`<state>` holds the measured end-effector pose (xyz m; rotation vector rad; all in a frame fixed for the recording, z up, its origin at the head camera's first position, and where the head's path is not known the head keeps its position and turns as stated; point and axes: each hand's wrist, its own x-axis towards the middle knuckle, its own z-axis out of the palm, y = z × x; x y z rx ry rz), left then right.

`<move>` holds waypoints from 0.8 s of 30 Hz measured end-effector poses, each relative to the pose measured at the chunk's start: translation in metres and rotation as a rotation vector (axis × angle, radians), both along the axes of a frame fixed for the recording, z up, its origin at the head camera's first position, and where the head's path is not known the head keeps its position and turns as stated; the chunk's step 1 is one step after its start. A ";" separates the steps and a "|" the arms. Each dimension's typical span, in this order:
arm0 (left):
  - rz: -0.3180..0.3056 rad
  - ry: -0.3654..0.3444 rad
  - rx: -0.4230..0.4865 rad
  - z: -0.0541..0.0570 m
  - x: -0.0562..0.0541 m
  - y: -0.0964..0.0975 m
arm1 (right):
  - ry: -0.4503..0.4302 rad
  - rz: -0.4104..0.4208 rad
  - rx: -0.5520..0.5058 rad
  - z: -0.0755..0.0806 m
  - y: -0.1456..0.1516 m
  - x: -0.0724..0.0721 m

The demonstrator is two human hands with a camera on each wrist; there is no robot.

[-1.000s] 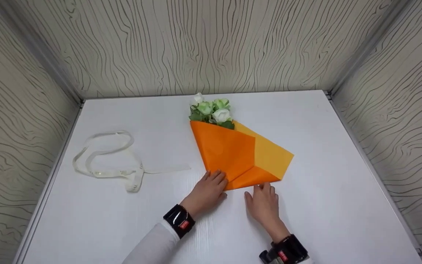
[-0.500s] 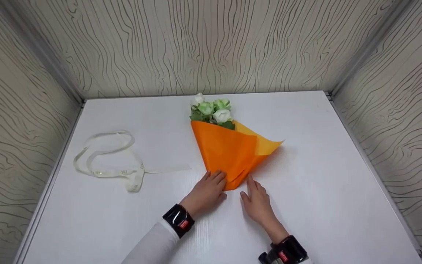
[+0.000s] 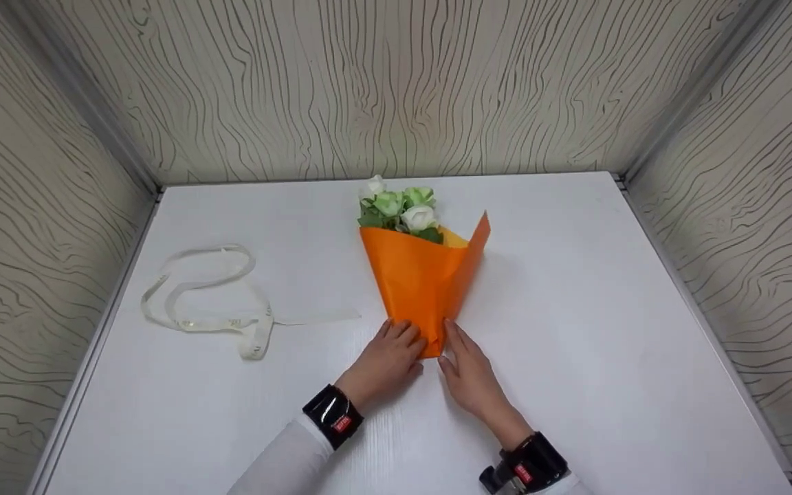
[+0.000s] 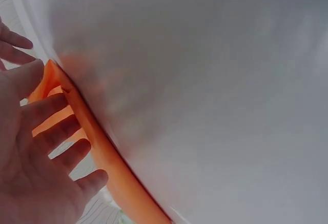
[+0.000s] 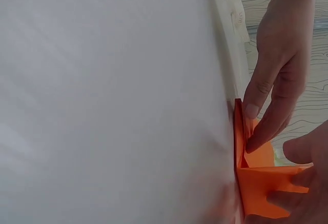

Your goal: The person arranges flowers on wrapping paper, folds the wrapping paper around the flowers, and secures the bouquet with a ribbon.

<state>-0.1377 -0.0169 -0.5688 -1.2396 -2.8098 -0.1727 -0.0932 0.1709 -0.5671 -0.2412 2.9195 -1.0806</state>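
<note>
A bouquet of white and pale green flowers [image 3: 403,206] lies on the white table, its heads poking out of orange wrapping paper [image 3: 413,282] with a yellow inside. My left hand [image 3: 382,368] rests its fingers on the lower left of the wrapper, holding it down. Fairly straight and spread, those fingers [image 4: 56,131] lie against the paper in the left wrist view. On the other side, my right hand [image 3: 471,375] presses extended fingers against the wrapper's right flap [image 3: 465,275], which stands raised with its tip pointing up. The stems are hidden inside the paper.
A pale ribbon [image 3: 207,326] with printed lettering lies in loose loops to the left, one thin end reaching toward the bouquet. Wood-patterned panels [image 3: 382,89] enclose the table [image 3: 609,309] at the back and both sides.
The right flap has swung from lying flat at the right to standing up beside the bouquet. My right hand has moved left with it, while the left hand has stayed in place.
</note>
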 end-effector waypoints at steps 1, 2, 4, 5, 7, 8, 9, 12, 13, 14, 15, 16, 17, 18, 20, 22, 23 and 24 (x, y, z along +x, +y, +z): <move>0.004 -0.005 0.001 0.000 0.001 0.000 | 0.012 0.014 0.017 0.000 -0.002 0.000; 0.008 -0.012 -0.001 0.001 0.002 0.000 | 0.022 0.027 0.033 0.001 -0.003 -0.001; 0.011 -0.017 -0.005 0.003 0.005 0.000 | 0.040 0.054 0.067 0.001 -0.007 -0.001; 0.009 -0.007 0.000 0.003 0.007 -0.001 | 0.041 0.063 0.083 0.001 -0.008 -0.001; 0.001 0.027 0.011 0.002 0.009 -0.001 | 0.056 0.082 0.117 0.001 -0.011 -0.001; -0.007 0.052 0.020 0.002 0.009 -0.002 | 0.063 0.092 0.134 0.000 -0.013 0.000; -0.017 0.082 0.033 0.003 0.010 -0.002 | 0.073 0.102 0.151 -0.001 -0.013 -0.001; -0.043 0.166 0.081 0.006 0.009 -0.002 | 0.104 0.131 0.189 -0.004 -0.015 -0.001; -0.049 0.190 0.098 0.008 0.008 -0.002 | 0.108 0.139 0.198 -0.004 -0.016 -0.001; -0.052 0.212 0.113 0.010 0.007 -0.002 | 0.110 0.147 0.205 -0.005 -0.016 -0.001; -0.051 0.229 0.125 0.011 0.005 -0.003 | 0.112 0.153 0.208 -0.006 -0.016 -0.001; -0.045 0.245 0.137 0.012 0.003 -0.004 | 0.110 0.160 0.211 -0.006 -0.017 -0.001; -0.035 0.257 0.139 0.012 0.001 -0.005 | 0.105 0.166 0.222 -0.007 -0.017 -0.001; -0.024 0.260 0.137 0.012 -0.002 -0.006 | 0.102 0.171 0.231 -0.007 -0.017 -0.001; 0.002 0.254 0.118 0.012 -0.007 -0.007 | 0.095 0.189 0.250 -0.008 -0.018 -0.001; 0.020 0.226 0.082 0.010 -0.012 -0.009 | 0.092 0.208 0.266 -0.009 -0.019 -0.002; 0.025 0.203 0.062 0.009 -0.015 -0.010 | 0.086 0.218 0.274 -0.009 -0.019 -0.002; 0.026 0.181 0.047 0.009 -0.017 -0.010 | 0.079 0.229 0.278 -0.009 -0.019 -0.003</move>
